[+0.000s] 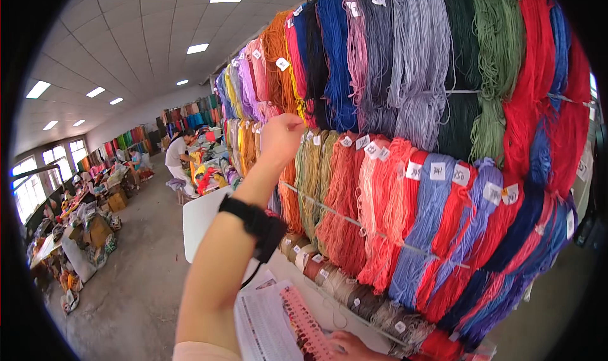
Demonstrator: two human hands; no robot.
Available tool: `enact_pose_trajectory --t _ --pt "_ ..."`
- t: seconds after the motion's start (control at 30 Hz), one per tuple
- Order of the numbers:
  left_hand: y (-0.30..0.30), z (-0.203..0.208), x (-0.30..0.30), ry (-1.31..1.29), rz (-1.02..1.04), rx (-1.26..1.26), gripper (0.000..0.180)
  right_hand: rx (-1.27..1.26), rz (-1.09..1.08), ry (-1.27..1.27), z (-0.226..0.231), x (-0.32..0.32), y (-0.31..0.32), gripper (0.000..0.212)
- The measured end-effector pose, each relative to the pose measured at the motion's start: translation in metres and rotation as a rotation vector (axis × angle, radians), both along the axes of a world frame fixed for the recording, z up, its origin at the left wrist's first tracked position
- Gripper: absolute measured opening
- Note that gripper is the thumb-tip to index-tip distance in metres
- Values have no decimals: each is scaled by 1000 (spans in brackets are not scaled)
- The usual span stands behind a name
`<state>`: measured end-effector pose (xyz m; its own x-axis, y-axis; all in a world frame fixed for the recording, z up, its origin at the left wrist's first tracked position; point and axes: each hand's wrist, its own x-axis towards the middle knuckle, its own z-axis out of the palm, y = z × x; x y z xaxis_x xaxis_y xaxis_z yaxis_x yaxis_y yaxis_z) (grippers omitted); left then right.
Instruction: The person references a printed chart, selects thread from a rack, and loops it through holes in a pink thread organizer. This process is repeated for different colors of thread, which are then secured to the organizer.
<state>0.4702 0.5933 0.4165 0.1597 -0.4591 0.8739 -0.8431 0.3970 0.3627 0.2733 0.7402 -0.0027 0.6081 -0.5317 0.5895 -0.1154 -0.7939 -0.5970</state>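
My left hand (283,137) is raised in front of the hanging yarn, its fingers pinched together beside the black skeins (315,63) and a yellow strand. Whatever is between its fingertips is too small to make out. Low on the white table, my right hand (354,346) lies with fingers stretched over the edge of a pink sample card (304,323), which carries rows of small coloured tufts. Printed sheets (266,326) lie under and beside the card. Close to my left hand hang orange skeins (277,50), olive skeins (310,164) and coral skeins (345,215).
A tall rack of labelled yarn skeins (418,50) fills the right side, with bars (358,225) across it. Rolled grey and brown skeins (335,285) line its foot. A white chair back (199,221) stands left. A person (177,158) works farther off, and heaped tables (82,234) stand across the aisle.
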Motion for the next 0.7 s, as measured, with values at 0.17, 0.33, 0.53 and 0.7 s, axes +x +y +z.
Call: enact_pose_trajectory --t 0.17,0.33,0.53,0.7 --pt "-58 3 -23 83 42 -16 25 216 119 -66 13 -5 -8 19" --pt "-69 0 -8 510 -353 18 19 312 128 -95 21 -6 -11 13" --pt "-30 -1 5 856 -1024 16 11 339 112 -142 20 -7 -10 10" --pt "22 -4 38 798 -996 36 8 224 75 -207 16 -4 -8 9"
